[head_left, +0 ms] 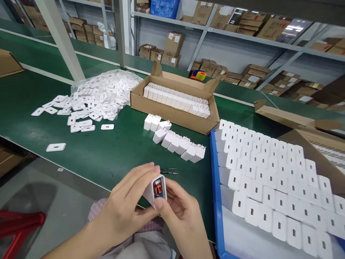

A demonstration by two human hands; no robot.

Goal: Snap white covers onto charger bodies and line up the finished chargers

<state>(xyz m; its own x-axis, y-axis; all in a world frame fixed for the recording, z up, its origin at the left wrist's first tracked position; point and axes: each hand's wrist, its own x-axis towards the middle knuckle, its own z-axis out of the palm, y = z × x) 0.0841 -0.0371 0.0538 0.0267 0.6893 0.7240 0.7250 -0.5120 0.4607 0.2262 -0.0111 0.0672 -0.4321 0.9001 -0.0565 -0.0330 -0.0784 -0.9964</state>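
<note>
Between both hands, near the bench's front edge, is a white charger housing with its end uncovered. Orange and blue electronic parts show inside it. My left hand wraps the housing from the left and above. My right hand grips it from the right, its thumb pressed at the lower rim of the opening. Just beyond my fingers lie tweezers, partly hidden by the hands. Several white chargers with pins stand in a row farther back.
White end covers spill from a clear bag at the left; one cover lies apart. A cardboard box of chargers stands behind the row. To the right, a blue tray holds many white chargers. A yellow tape roll sits at the back.
</note>
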